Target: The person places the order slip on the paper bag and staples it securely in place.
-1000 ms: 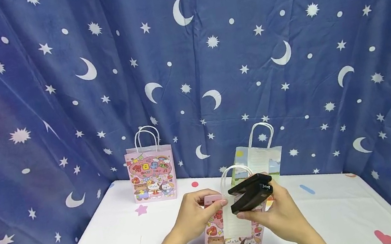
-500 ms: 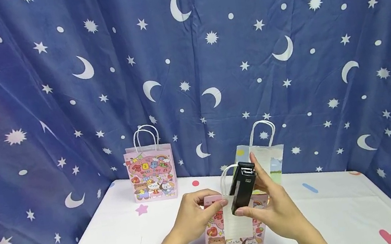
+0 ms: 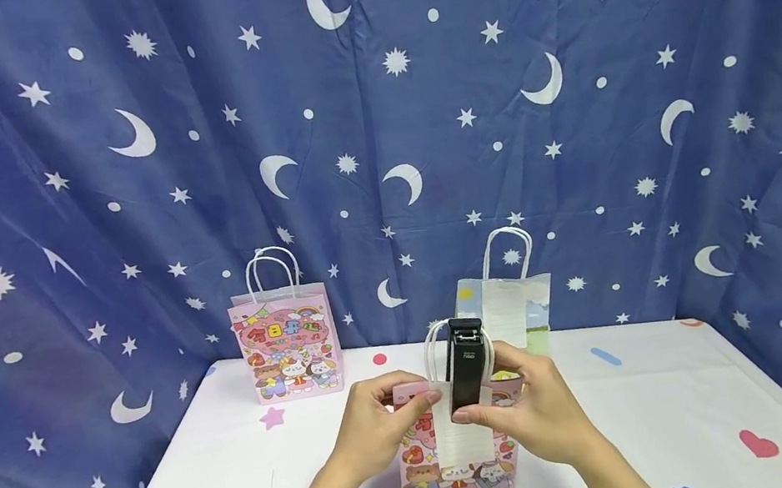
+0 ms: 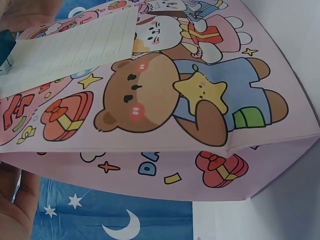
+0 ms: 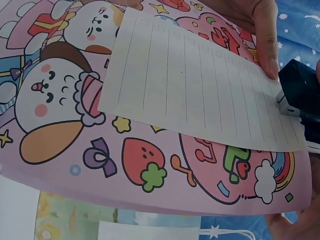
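Note:
A pink paper gift bag (image 3: 421,484) with cartoon animals stands upright near the table front. A lined paper slip (image 3: 464,442) lies against its front at the top edge. My left hand (image 3: 381,422) pinches the bag's upper left edge, thumb in front by the slip's corner. My right hand (image 3: 543,411) holds a black stapler (image 3: 465,363) upright at the bag's top middle, between the white handles. In the right wrist view, the stapler's end (image 5: 300,87) overlaps the slip's top edge (image 5: 192,82). Its far jaw, behind the bag's rim, is hidden.
Another pink gift bag (image 3: 288,344) stands at the back left. Behind my right hand is a landscape-print bag (image 3: 541,314) with a slip on its front. A starry blue curtain (image 3: 377,153) hangs behind the white table (image 3: 646,425).
My right hand has turned the stapler from a slant to upright and brought it down over the bag's top edge. My left hand keeps its pinch. The head view has shifted slightly.

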A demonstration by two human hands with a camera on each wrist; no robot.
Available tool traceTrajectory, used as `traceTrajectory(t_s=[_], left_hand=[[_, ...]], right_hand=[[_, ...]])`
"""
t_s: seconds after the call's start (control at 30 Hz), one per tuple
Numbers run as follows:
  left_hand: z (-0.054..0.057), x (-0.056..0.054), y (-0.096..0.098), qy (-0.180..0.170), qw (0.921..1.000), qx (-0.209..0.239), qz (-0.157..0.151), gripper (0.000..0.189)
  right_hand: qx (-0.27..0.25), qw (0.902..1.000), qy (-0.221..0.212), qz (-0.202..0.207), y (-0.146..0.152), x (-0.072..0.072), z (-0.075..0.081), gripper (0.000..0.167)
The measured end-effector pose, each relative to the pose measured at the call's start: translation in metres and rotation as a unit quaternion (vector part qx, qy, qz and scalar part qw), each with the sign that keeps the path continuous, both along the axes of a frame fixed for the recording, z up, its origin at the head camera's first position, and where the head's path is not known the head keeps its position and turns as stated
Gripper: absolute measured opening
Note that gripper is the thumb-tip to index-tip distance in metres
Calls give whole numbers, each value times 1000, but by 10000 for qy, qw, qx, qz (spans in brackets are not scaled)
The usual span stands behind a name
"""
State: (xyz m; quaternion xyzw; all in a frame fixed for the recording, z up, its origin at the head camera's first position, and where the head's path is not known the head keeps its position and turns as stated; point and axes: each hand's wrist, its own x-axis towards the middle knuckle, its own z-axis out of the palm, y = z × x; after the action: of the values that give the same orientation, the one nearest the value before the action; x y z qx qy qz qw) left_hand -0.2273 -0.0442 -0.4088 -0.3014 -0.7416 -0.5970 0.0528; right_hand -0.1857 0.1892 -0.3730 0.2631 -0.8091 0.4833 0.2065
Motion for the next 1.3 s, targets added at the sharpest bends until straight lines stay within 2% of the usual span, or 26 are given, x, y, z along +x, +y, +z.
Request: traceTrajectory(t_s=[0.1,0.2,0.33,0.47,0.6,0.8,1.0,1.13,1.3], left_hand=[[-1,-1,-1,-32,10000,5,-1,8],[-2,-3,-1,-125,9997,68,-173,9],[-4,-7,-2,-457,9960,265,-716,13],[-4,-10,-2,-847,9857,408,-1398,32],[-4,-7,4,-1103,9780,544,-1685,54],[-3,3,16,-977,9813,896,-1398,50],[-5,8,18,-923,9874,833,-975,41],[-7,9,19,-749,9903,776,-876,38],[-12,10,20,-366,9928,796,-820,36]], right_hand=[[38,10000,12,-26,-1,-1,0,54],[14,10000,31,38,0,-1,-1,55],[-181,9995,32,264,1,-2,-3,56],[-404,9977,66,538,1,-3,-4,56],[-508,9965,44,661,1,-3,-3,56],[-508,9972,86,551,-2,-2,-2,57],[-537,9969,150,557,-5,0,-3,57],[-589,9958,164,685,-7,1,-4,58],[-629,9947,208,782,-9,2,-7,59]])
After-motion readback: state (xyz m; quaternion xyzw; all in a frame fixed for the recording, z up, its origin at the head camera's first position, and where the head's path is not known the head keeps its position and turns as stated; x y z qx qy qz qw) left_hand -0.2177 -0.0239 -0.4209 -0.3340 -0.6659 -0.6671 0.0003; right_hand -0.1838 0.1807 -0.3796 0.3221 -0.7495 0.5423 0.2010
